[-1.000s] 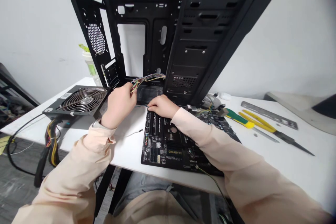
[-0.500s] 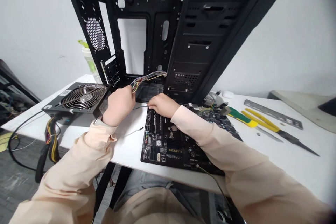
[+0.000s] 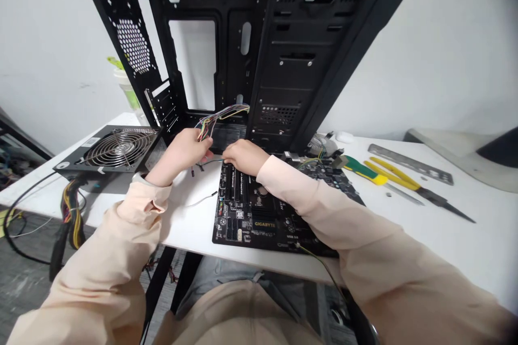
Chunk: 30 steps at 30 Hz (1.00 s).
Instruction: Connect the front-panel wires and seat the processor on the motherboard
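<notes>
My left hand [image 3: 190,150] is closed around a bundle of thin coloured wires [image 3: 220,114] that runs out of the computer case [image 3: 301,81]. Small black plugs [image 3: 193,171] dangle below its fingers. My right hand [image 3: 245,156] pinches the end of a thin dark cable [image 3: 212,161] at the far left corner of the motherboard [image 3: 265,210]; its fingertips hide the plug and the spot beneath. The black motherboard lies flat in front of the case. Beside its left edge, a loose thin lead [image 3: 202,200] ends in a small dark plug.
To the left sits a power supply [image 3: 117,148] with a fan grille and thick cables [image 3: 72,215] hanging off the table. At right lie a green-yellow screwdriver [image 3: 364,170], yellow-handled pliers [image 3: 394,175] and a metal I/O plate [image 3: 410,163]. The case stands upright at the back.
My left hand has turned and loosened a little, and small black plugs now show beneath it. My right hand stays at the motherboard corner. The whole view has shifted slightly.
</notes>
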Each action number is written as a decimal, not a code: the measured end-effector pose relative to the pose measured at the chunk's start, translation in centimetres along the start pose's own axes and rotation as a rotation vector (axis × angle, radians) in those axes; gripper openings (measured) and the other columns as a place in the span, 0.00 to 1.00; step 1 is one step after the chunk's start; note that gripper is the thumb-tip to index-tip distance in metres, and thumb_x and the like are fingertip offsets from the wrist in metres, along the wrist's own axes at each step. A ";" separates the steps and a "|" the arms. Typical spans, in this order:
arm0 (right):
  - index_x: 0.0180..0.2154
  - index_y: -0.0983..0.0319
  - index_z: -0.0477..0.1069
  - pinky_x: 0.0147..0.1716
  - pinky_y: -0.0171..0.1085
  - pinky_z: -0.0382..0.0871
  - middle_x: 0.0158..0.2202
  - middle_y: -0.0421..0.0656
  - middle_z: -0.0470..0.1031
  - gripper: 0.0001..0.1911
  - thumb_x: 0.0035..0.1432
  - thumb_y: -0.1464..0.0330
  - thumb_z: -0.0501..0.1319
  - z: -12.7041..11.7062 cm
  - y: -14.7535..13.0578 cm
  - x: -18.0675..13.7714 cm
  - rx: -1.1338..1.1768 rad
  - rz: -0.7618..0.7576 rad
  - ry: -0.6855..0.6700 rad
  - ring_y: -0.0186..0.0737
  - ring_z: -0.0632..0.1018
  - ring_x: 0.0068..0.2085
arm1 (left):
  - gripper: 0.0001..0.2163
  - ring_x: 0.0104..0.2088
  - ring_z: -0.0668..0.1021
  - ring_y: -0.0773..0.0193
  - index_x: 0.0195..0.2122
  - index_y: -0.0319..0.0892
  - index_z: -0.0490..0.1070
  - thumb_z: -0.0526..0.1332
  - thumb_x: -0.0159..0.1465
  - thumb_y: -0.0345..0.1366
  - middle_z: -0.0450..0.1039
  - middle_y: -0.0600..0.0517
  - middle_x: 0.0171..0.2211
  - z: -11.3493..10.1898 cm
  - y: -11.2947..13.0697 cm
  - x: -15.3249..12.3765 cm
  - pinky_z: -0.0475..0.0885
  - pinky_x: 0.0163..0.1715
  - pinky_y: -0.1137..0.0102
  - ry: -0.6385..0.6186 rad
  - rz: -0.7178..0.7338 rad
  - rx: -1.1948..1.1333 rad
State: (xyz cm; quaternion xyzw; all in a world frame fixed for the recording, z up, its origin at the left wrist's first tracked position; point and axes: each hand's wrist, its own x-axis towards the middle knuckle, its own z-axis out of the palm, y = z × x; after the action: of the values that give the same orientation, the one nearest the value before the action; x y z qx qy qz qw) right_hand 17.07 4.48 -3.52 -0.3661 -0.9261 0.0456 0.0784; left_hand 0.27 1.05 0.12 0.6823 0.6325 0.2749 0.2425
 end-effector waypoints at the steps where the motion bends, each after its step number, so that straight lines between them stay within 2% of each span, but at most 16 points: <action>1: 0.37 0.64 0.79 0.41 0.36 0.64 0.38 0.49 0.79 0.10 0.60 0.74 0.58 0.0 0.0 0.0 -0.002 0.003 -0.001 0.42 0.77 0.41 | 0.09 0.23 0.76 0.64 0.26 0.40 0.68 0.55 0.62 0.34 0.75 0.50 0.23 0.1 0.0 0.1 0.71 0.26 0.71 -0.026 -0.007 -0.073; 4: 0.36 0.64 0.79 0.41 0.36 0.64 0.39 0.49 0.79 0.10 0.60 0.74 0.58 0.0 0.0 0.0 0.007 0.006 0.006 0.41 0.77 0.41 | 0.08 0.21 0.74 0.68 0.25 0.40 0.68 0.56 0.61 0.34 0.73 0.51 0.23 0.1 0.1 0.0 0.68 0.24 0.72 -0.090 -0.038 -0.246; 9: 0.35 0.65 0.79 0.42 0.36 0.65 0.38 0.49 0.79 0.09 0.59 0.75 0.58 0.2 0.0 -0.4 0.067 0.004 0.063 0.41 0.77 0.40 | 0.10 0.16 0.66 0.71 0.22 0.40 0.65 0.58 0.60 0.34 0.62 0.57 0.15 -0.1 0.4 -0.4 0.61 0.18 0.74 -0.125 -0.076 -0.405; 12: 0.34 0.65 0.78 0.44 0.34 0.65 0.37 0.48 0.79 0.10 0.59 0.76 0.58 0.4 0.0 -0.5 0.163 0.003 0.134 0.39 0.77 0.40 | 0.09 0.16 0.66 0.71 0.22 0.40 0.66 0.59 0.59 0.32 0.61 0.58 0.15 0.1 0.5 -0.5 0.61 0.18 0.75 -0.106 -0.086 -0.448; 15: 0.36 0.66 0.78 0.45 0.33 0.65 0.38 0.47 0.78 0.12 0.61 0.75 0.55 0.4 -0.3 -0.6 0.297 0.054 0.263 0.36 0.76 0.41 | 0.08 0.16 0.66 0.72 0.23 0.39 0.67 0.59 0.59 0.31 0.63 0.57 0.15 0.3 0.6 -0.4 0.61 0.19 0.76 -0.111 -0.094 -0.470; 17: 0.36 0.65 0.77 0.41 0.32 0.65 0.36 0.44 0.78 0.12 0.62 0.73 0.55 0.5 -0.6 -0.5 0.394 0.105 0.347 0.34 0.75 0.37 | 0.07 0.16 0.66 0.73 0.23 0.38 0.67 0.59 0.59 0.30 0.64 0.57 0.15 0.4 0.6 -0.4 0.62 0.19 0.76 -0.117 -0.092 -0.483; 19: 0.32 0.65 0.77 0.34 0.31 0.64 0.28 0.41 0.75 0.10 0.60 0.69 0.57 0.6 -0.8 -0.3 0.495 0.137 0.386 0.32 0.73 0.31 | 0.06 0.17 0.68 0.73 0.23 0.38 0.67 0.60 0.57 0.29 0.65 0.57 0.16 0.5 0.7 -0.4 0.63 0.21 0.76 -0.119 -0.086 -0.493; 22: 0.27 0.66 0.74 0.28 0.30 0.61 0.21 0.37 0.71 0.07 0.55 0.69 0.62 1.1 -0.8 -0.1 0.653 0.154 0.389 0.30 0.69 0.26 | 0.06 0.18 0.70 0.72 0.23 0.38 0.67 0.60 0.57 0.28 0.67 0.57 0.16 0.7 0.7 -0.3 0.66 0.23 0.76 -0.129 -0.077 -0.486; 26: 0.29 0.66 0.72 0.26 0.30 0.64 0.22 0.37 0.71 0.05 0.51 0.70 0.62 1.6 -0.2 0.2 0.853 0.169 0.348 0.30 0.70 0.24 | 0.08 0.15 0.67 0.73 0.24 0.38 0.68 0.61 0.59 0.30 0.66 0.58 0.16 1.0 0.1 -0.1 0.64 0.20 0.77 -0.144 -0.064 -0.419; 30: 0.30 0.64 0.70 0.23 0.31 0.65 0.20 0.37 0.71 0.07 0.49 0.66 0.63 1.5 0.5 0.2 0.985 0.187 0.283 0.32 0.73 0.24 | 0.12 0.16 0.68 0.73 0.25 0.38 0.67 0.58 0.66 0.36 0.67 0.58 0.18 1.6 -0.9 0.5 0.65 0.19 0.75 -0.163 -0.057 -0.323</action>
State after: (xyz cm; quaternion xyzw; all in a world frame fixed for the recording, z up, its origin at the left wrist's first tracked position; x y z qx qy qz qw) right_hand 17.01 4.99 -5.02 -0.3696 -0.7385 0.4328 0.3615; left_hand 0.73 1.65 -1.59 0.6364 0.5775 0.3096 0.4070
